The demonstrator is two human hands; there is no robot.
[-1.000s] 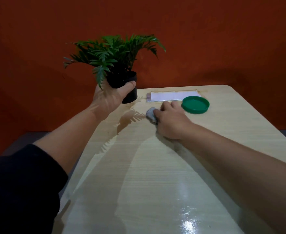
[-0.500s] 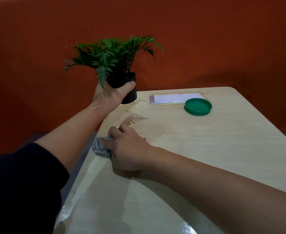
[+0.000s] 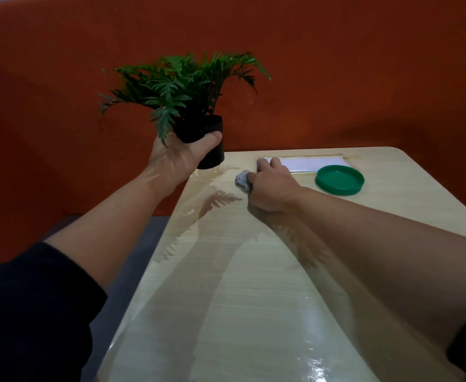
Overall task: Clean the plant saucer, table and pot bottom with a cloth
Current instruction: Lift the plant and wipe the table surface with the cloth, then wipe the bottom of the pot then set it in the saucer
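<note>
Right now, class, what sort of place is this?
Probably an indoor room with a small work table: a glossy light wood-grain table against an orange wall, a grey floor, and a potted plant being tended.

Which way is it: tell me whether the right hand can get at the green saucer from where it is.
Probably yes. The right hand, closed on the grey cloth, rests on the table just left of the green saucer. Only bare tabletop lies between them; the white sheet sits behind that path.

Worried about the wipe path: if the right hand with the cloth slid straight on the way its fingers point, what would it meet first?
Probably the white sheet: the right hand's fingertips look already at its near-left corner.
</note>
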